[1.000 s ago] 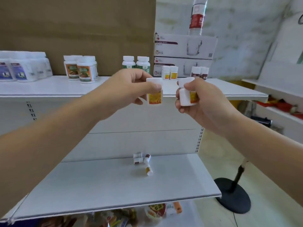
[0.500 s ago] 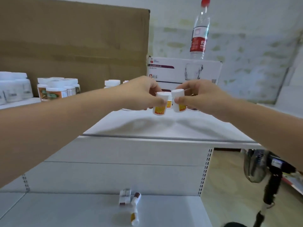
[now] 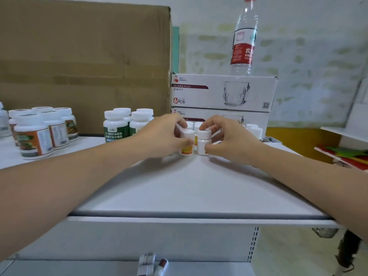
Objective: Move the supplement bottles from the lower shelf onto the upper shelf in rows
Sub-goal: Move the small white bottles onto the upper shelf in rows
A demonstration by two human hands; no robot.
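Well left of the mug boxes [image 3: 223, 92], brown-labelled jars [image 3: 33, 136] stand on the upper shelf [image 3: 189, 186], with green-labelled jars [image 3: 117, 128] nearer the boxes. Just in front of the boxes, the left hand [image 3: 161, 134] grips a yellow-labelled bottle [image 3: 187, 144] standing on the shelf. Just beside it, the right hand [image 3: 231, 140] pinches a second bottle [image 3: 203, 143]. A water bottle [image 3: 244, 36] tops the boxes.

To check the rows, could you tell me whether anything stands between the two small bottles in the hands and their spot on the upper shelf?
Nothing visible does. The left hand grips one small bottle, the right hand a second bottle; both seem to rest already on the upper shelf, just in front of similar bottles.
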